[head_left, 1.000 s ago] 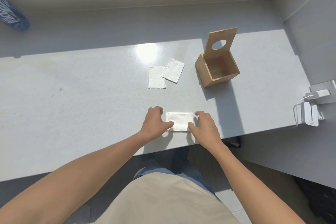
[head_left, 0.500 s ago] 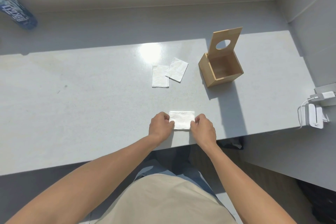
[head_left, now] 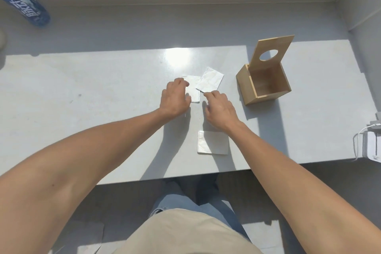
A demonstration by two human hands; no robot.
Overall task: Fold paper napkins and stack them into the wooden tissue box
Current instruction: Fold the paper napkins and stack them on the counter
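Note:
Two flat white napkins lie mid-table: a left one and a tilted one overlapping its right edge. My left hand rests on the left napkin with fingers spread. My right hand has thumb and forefinger pinched at the near edge of the tilted napkin. A folded napkin lies alone near the table's front edge, under my right forearm. The wooden tissue box stands to the right, open and with nothing inside, its lid with a round hole upright.
The grey table ends close to my body. A blue bottle lies at the far left. A white charger with a cable sits beyond the table's right edge. A wall runs along the back.
Both hands let go of the folded napkin near the front edge and reached forward to the two napkins in the middle. The folded napkin stays where it was.

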